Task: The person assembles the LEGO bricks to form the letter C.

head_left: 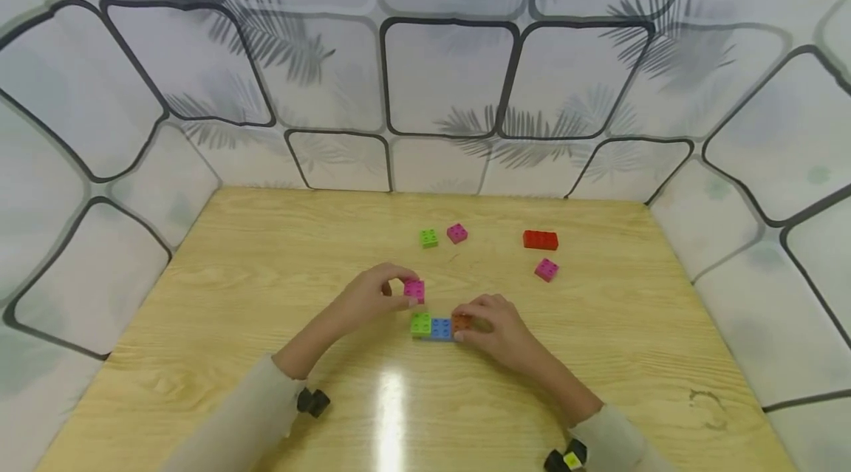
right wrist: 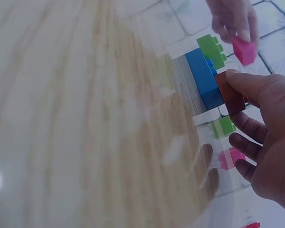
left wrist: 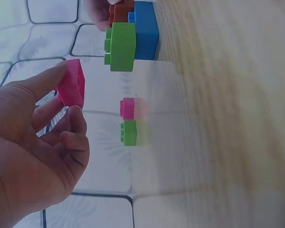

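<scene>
Between thumb and fingertips, my left hand [head_left: 375, 295] pinches a pink building block [head_left: 414, 290], held in the air just behind the built blocks. A long blue block [head_left: 440, 329] lies on the table with a green block [head_left: 421, 325] on its left end. At its right end my right hand [head_left: 495, 328] grips an orange-brown block [head_left: 460, 323] by thumb and fingers. In the right wrist view that brown block [right wrist: 229, 93] sits at the blue block's end, partly behind the thumb; whether it is pressed fully down I cannot tell.
Farther back on the wooden table [head_left: 279, 250] lie a small green block [head_left: 428, 238] and a pink block [head_left: 456, 233]. To the right are a long red block [head_left: 541, 239] and another pink block [head_left: 547, 269]. A patterned wall panel [head_left: 445, 80] stands behind the table.
</scene>
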Demonstrator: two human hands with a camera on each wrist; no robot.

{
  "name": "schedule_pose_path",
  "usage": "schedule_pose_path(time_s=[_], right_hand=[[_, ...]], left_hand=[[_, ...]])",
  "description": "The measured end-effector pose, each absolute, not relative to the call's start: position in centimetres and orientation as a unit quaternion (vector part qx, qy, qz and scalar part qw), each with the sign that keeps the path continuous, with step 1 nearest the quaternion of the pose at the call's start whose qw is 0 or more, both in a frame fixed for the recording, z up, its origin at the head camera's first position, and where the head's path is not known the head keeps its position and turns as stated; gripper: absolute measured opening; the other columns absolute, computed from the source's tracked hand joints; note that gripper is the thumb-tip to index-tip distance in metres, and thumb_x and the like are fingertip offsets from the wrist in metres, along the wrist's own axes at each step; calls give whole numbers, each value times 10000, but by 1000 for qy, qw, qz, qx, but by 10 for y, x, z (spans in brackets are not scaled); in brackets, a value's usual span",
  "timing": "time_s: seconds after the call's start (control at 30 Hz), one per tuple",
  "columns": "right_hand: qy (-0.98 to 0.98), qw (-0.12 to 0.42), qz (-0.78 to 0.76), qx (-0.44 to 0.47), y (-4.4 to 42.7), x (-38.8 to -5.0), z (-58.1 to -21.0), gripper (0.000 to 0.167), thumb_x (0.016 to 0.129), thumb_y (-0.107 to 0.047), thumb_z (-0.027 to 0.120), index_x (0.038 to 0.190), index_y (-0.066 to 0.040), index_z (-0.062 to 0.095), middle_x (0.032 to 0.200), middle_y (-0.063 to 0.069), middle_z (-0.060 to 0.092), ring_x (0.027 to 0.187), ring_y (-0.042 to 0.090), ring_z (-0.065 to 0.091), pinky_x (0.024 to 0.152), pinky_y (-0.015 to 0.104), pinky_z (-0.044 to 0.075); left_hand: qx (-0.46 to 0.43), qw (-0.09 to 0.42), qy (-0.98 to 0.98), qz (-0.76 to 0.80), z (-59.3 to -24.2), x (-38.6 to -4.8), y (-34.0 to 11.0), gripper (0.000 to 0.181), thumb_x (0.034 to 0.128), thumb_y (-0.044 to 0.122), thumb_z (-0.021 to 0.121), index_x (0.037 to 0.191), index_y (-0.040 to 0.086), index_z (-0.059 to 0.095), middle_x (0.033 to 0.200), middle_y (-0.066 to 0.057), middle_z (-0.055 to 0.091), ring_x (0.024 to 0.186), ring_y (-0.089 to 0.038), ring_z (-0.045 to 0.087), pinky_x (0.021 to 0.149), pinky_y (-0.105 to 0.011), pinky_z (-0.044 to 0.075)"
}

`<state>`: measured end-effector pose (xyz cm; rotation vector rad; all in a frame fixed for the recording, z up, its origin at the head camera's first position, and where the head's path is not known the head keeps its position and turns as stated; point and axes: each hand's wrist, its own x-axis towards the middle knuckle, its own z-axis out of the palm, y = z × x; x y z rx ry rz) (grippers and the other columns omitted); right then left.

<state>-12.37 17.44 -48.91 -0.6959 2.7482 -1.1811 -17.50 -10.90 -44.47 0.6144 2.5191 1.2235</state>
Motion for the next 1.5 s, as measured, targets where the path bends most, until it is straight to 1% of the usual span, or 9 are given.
schedule_pose_path(time_s=[0.13, 0.3, 0.47, 0.6, 0.7, 0.83, 1.0, 1.27, 1.5], right_hand=[[896, 34, -383, -223, 176, -123, -487, 326, 902, -338, 761, 1206, -227, 725, 1104, -104, 636, 1072, 138, 489, 935, 403, 393], [896, 37, -384, -219, 179, -123, -486, 327, 895, -331, 770, 1204, -232, 726, 1107, -109, 624, 1074, 139, 477, 932, 402, 384], [897, 40, -382, -218, 179, -124, -486, 324, 895, -330, 772, 1204, -247, 724, 1117, -103, 619, 1086, 143, 477, 940, 408, 378], [899, 38, -379, -218, 178, -125, -486, 329, 894, -322, 773, 1208, -238, 724, 1115, -100, 619, 1075, 144, 479, 939, 409, 376], [900, 36, -377, -217, 177, -125, -486, 329, 892, -322, 776, 1206, -239, 726, 1109, -102, 620, 1058, 139, 477, 926, 400, 375], [899, 35, -377, -220, 176, -126, -487, 330, 894, -328, 772, 1210, -241, 724, 1109, -100, 623, 1061, 143, 479, 927, 405, 373], [898, 40, -378, -220, 176, -126, -488, 327, 893, -315, 774, 1210, -250, 723, 1114, -109, 619, 1072, 135, 479, 946, 407, 369], [898, 30, -375, -227, 175, -126, -489, 319, 894, -327, 772, 1202, -259, 724, 1104, -102, 624, 1049, 130, 480, 919, 395, 374], [899, 32, -372, -230, 175, -127, -490, 339, 894, -333, 769, 1215, -234, 725, 1109, -98, 623, 1038, 127, 476, 917, 393, 368]], left_hand=[[194, 133, 867, 439, -446, -161, -120, 354, 922, 353, 742, 1260, 273, 674, 1212, 57, 632, 875, -168, 536, 679, -326, 481], [186, 142, 865, 444, -449, -148, -120, 359, 921, 327, 745, 1267, 267, 672, 1179, 69, 634, 858, -170, 540, 640, -301, 478], [193, 142, 865, 441, -456, -142, -116, 332, 913, 322, 754, 1236, 291, 682, 1178, 93, 634, 853, -149, 542, 655, -288, 480], [196, 138, 867, 437, -459, -140, -112, 337, 905, 336, 762, 1231, 300, 685, 1149, 104, 631, 836, -136, 542, 657, -280, 479], [200, 136, 868, 435, -461, -139, -110, 341, 912, 346, 754, 1241, 295, 678, 1173, 96, 628, 826, -133, 538, 643, -275, 476], [194, 138, 870, 432, -462, -138, -109, 333, 917, 364, 744, 1239, 320, 670, 1194, 106, 623, 823, -132, 534, 633, -282, 477], [187, 138, 872, 431, -461, -137, -108, 317, 915, 372, 745, 1221, 341, 671, 1168, 117, 621, 821, -136, 530, 623, -286, 477], [195, 139, 874, 423, -461, -136, -104, 318, 915, 362, 746, 1222, 332, 669, 1124, 125, 627, 784, -126, 530, 603, -275, 471], [209, 123, 881, 406, -464, -136, -103, 327, 908, 409, 741, 1222, 367, 662, 1139, 173, 629, 792, -116, 531, 603, -277, 457]])
